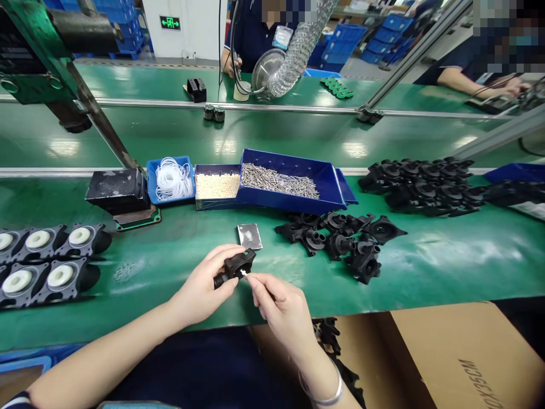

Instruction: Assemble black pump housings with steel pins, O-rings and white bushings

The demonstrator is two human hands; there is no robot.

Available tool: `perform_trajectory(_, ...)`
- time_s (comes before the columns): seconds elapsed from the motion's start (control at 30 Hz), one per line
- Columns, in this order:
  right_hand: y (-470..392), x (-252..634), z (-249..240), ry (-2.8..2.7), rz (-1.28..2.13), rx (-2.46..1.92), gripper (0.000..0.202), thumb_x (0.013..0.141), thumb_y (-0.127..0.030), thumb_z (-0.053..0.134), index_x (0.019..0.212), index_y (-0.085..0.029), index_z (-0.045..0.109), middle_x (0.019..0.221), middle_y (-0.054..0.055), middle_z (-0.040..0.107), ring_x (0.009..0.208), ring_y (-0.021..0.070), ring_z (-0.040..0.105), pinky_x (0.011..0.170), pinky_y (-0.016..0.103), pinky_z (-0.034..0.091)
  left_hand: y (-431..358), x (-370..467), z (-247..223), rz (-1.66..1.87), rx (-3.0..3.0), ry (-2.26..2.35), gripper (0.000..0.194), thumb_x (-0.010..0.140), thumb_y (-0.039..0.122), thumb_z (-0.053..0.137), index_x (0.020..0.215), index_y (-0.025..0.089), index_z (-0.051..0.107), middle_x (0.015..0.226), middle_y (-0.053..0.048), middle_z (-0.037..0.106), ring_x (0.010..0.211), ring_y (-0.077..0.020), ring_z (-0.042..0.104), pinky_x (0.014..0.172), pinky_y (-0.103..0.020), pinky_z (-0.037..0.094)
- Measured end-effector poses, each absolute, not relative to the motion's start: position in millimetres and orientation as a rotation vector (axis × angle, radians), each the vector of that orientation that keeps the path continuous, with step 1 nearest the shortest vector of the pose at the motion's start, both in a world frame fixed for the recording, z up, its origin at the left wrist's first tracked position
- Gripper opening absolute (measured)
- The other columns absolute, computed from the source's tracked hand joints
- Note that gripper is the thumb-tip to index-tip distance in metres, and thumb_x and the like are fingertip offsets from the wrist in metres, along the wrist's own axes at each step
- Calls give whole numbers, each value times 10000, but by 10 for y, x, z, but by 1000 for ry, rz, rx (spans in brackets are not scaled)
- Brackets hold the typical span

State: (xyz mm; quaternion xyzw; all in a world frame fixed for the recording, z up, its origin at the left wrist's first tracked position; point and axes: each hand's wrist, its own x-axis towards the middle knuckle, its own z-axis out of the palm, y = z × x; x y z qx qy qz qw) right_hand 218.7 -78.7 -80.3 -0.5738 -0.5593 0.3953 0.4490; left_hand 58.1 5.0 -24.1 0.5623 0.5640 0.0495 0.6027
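My left hand (208,287) is closed around a black plastic pump housing (239,262), its ribbed pipe end sticking out between thumb and fingers. The housing's hollow faces toward my right hand (279,309). Between the right thumb and forefinger I pinch a small white piece (243,273), held at the housing's opening; whether it touches the inside cannot be made out. Just behind the housing lies a small grey square block (250,236). More loose black housings (340,241) are heaped to the right of my hands.
Behind stand a blue bin of metal pins (281,182), a box of small cream pieces (218,186) and a blue tray of white rings (172,179). A press (117,190) and housings with white discs (59,275) are left. A carton (464,346) sits below right. Co-workers sit opposite.
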Motion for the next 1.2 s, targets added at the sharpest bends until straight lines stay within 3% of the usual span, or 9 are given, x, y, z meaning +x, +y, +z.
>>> perform_trajectory(0.1, -772, 2128, -801, -1489, 797, -1442, 141, 1021, -136, 496, 972, -149, 628, 723, 4, 599, 644, 103, 579, 641, 225, 432, 14, 575, -269, 110, 1418, 1327, 438, 865, 334, 519, 1282, 467, 523, 1446, 116, 506, 1439, -20, 441, 1435, -288, 357)
perform_trajectory(0.37, -738, 1956, -911, -1532, 654, -1430, 126, 994, -61, 483, 1002, -162, 559, 832, 28, 621, 722, 135, 575, 689, 268, 434, -41, 501, -376, 96, 1540, 1351, 475, 891, 392, 419, 1361, 462, 448, 1505, 125, 457, 1486, -29, 404, 1425, -281, 382)
perform_trajectory(0.57, -720, 1892, -1052, -1541, 700, -1430, 133, 1011, -93, 461, 944, -160, 555, 775, 26, 592, 679, 138, 552, 652, 285, 420, -55, 491, -421, 1, 1609, 1352, 504, 897, 339, 332, 1381, 445, 422, 1515, 121, 439, 1487, -38, 403, 1419, -318, 393)
perform_trajectory(0.7, -667, 1863, -1079, -1525, 692, -1443, 169, 1029, -112, 435, 920, -161, 554, 767, 26, 597, 657, 131, 548, 633, 278, 417, -51, 516, -463, 9, 1543, 1409, 488, 894, 371, 360, 1374, 413, 441, 1498, 80, 459, 1454, -57, 435, 1404, -330, 409)
perform_trajectory(0.87, -577, 1910, -1054, -1506, 692, -1490, 216, 1054, -170, 422, 890, -167, 562, 728, 21, 589, 625, 127, 544, 619, 271, 420, -23, 539, -515, 152, 1487, 1391, 536, 882, 384, 438, 1417, 366, 405, 1523, 29, 427, 1485, -71, 383, 1445, -332, 337)
perform_trajectory(1.03, -544, 2160, -1050, -1433, 843, -1437, 191, 1059, -254, 463, 1023, -169, 630, 778, 19, 650, 651, 115, 605, 642, 248, 471, 51, 595, -476, 224, 1402, 1356, 479, 858, 343, 528, 1336, 374, 512, 1468, 38, 498, 1453, -68, 418, 1456, -334, 318)
perform_trajectory(1.1, -494, 2301, -1110, -1337, 795, -1510, 189, 1050, -282, 480, 1097, -177, 631, 862, 40, 678, 744, 138, 640, 718, 271, 509, 80, 618, -436, 294, 1210, 1409, 492, 818, 326, 610, 1304, 355, 540, 1450, 25, 521, 1368, -98, 511, 1404, -379, 409)
perform_trajectory(1.2, -360, 2440, -1288, -1479, 677, -1580, 358, 1008, -339, 556, 1327, -175, 566, 1259, 125, 632, 1159, 242, 603, 1006, 414, 494, 131, 617, -355, 387, 782, 1375, 594, 750, 314, 705, 1310, 357, 512, 1458, 16, 523, 1239, -135, 617, 1100, -338, 647)
